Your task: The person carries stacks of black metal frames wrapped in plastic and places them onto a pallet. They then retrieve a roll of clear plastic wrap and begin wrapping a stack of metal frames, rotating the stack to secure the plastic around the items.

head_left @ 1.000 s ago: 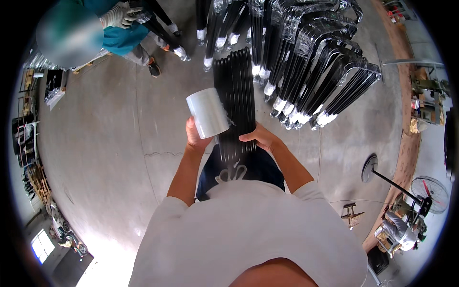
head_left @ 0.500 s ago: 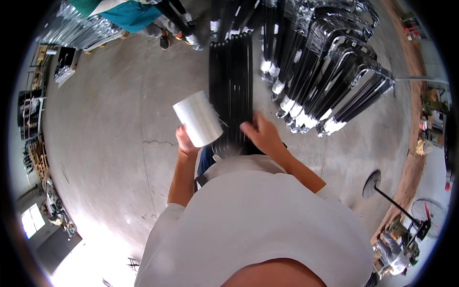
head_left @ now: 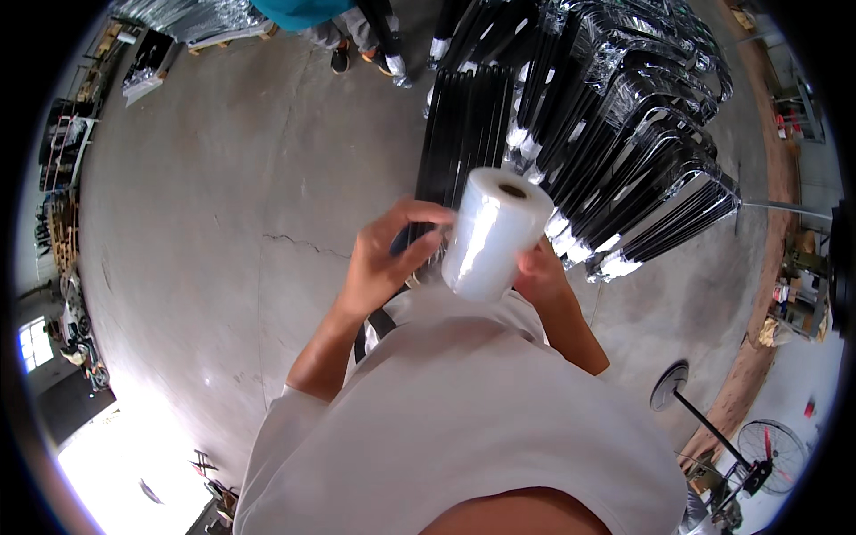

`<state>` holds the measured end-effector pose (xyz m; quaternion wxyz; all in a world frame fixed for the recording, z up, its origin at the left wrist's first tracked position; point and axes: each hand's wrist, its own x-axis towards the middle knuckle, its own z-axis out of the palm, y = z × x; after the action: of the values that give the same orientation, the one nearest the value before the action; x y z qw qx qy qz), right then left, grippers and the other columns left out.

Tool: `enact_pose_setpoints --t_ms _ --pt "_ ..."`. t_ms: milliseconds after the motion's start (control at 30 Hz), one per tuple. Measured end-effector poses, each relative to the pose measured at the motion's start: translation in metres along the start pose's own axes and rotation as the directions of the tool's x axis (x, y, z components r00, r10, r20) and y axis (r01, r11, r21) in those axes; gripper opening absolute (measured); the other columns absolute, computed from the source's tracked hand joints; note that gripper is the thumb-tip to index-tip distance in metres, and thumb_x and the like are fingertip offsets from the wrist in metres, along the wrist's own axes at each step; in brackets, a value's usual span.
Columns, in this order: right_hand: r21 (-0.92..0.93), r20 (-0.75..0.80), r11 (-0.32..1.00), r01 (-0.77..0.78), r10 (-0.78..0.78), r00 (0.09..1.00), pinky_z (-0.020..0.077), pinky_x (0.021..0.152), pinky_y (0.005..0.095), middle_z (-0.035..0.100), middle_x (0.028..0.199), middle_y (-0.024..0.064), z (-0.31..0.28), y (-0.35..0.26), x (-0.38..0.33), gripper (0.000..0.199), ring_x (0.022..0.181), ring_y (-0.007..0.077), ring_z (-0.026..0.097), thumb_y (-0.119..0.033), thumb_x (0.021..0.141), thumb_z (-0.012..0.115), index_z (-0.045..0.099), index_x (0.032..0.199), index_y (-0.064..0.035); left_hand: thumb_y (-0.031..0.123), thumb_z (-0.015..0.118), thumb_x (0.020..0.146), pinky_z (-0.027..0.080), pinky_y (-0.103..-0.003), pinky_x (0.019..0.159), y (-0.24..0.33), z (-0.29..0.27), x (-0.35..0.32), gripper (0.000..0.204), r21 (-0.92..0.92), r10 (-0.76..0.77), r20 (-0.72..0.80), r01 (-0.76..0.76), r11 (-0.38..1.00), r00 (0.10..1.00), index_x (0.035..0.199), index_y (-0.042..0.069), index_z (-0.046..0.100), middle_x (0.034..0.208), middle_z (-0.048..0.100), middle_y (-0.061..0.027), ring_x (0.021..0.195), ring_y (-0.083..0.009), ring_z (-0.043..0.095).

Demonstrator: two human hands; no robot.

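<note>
A thick roll of clear stretch film [head_left: 489, 245] stands tilted before my chest, its brown core hole facing up. My right hand [head_left: 544, 275] grips its lower right side; some of those fingers are behind the roll. To the left, my left hand [head_left: 383, 254] is open, thumb and forefinger apart, the fingertips close to the roll; whether they touch it I cannot tell. Just beyond both hands is a bundle of long black tubes [head_left: 459, 134] lying side by side, its near end partly covered by the roll and my left hand.
More black bent tube frames [head_left: 615, 134], wrapped in film with white ends, stand in rows at the far right. Another person's shoes [head_left: 341, 59] show at the far left of the bundle. A round-based stand [head_left: 670, 385] is at the lower right, on the concrete floor [head_left: 196, 223].
The film roll has passed from my left hand to my right and moved rightward across the bundle. My left hand has let go. The view has shifted slightly.
</note>
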<state>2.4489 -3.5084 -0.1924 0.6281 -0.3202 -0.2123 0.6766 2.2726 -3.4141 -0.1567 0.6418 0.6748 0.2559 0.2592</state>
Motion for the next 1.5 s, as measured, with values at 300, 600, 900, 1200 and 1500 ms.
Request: enact_pose_setpoints --t_ms 300,600,900,1200,1500 --pt "0.216 -0.127 0.960 -0.178 0.208 0.970 0.0399 0.089 0.0352 0.048 0.115 0.0115 -0.016 0.038 -0.050 0.087 0.104 0.0227 0.049 -0.035 0.055 0.073 0.033 0.125 -0.0013 0.003 0.057 0.080 0.045 -0.024 0.069 -0.023 0.012 -0.023 0.019 -0.022 -0.424 0.077 0.427 0.904 0.902 0.097 0.003 0.049 0.087 0.053 -0.0041 0.079 -0.0085 0.050" --pt "0.304 -0.030 0.931 -0.203 0.222 0.975 0.0438 0.086 0.0378 0.047 0.117 0.0221 -0.033 0.072 -0.060 0.086 0.107 0.0301 0.049 -0.027 0.050 0.073 0.036 0.123 -0.0002 -0.001 0.044 0.085 0.042 -0.023 0.061 -0.050 0.029 -0.074 0.004 -0.166 -0.379 -0.176 0.352 0.921 0.908 0.083 0.003 0.044 0.071 0.052 -0.0035 0.065 -0.0092 0.050" --pt "0.264 -0.027 0.931 -0.252 0.268 0.963 0.0447 0.084 0.0386 0.049 0.113 0.0215 -0.047 0.092 -0.071 0.095 0.102 0.0306 0.051 -0.035 0.044 0.072 0.034 0.125 0.0003 0.003 0.040 0.088 0.037 -0.019 0.054 -0.073 0.024 -0.097 0.005 -0.261 -0.390 -0.270 0.323 0.910 0.880 0.084 0.005 0.040 0.064 0.046 -0.0020 0.056 -0.0076 0.042" --pt "0.459 0.077 0.877 -0.140 0.118 0.990 0.0433 0.086 0.0508 0.045 0.114 0.0218 -0.067 0.105 -0.065 0.107 0.109 0.0320 0.046 -0.056 0.045 0.073 0.031 0.126 -0.0006 0.007 0.041 0.089 0.036 -0.018 0.054 -0.073 0.021 -0.092 0.005 -0.242 -0.346 -0.324 0.277 0.930 0.880 0.085 0.005 0.040 0.067 0.046 -0.0012 0.057 -0.0062 0.042" --pt "-0.418 -0.286 0.904 -0.093 -0.034 0.958 0.0416 0.084 0.0337 0.051 0.106 0.0057 -0.094 0.068 -0.062 0.096 0.096 0.0184 0.051 -0.016 0.033 0.081 0.040 0.119 -0.0044 -0.004 0.040 0.083 0.040 -0.021 0.055 -0.111 0.003 -0.125 0.009 -0.084 -0.324 -0.518 0.330 0.940 0.792 0.081 0.003 0.044 0.066 0.047 -0.0022 0.058 -0.0079 0.046"
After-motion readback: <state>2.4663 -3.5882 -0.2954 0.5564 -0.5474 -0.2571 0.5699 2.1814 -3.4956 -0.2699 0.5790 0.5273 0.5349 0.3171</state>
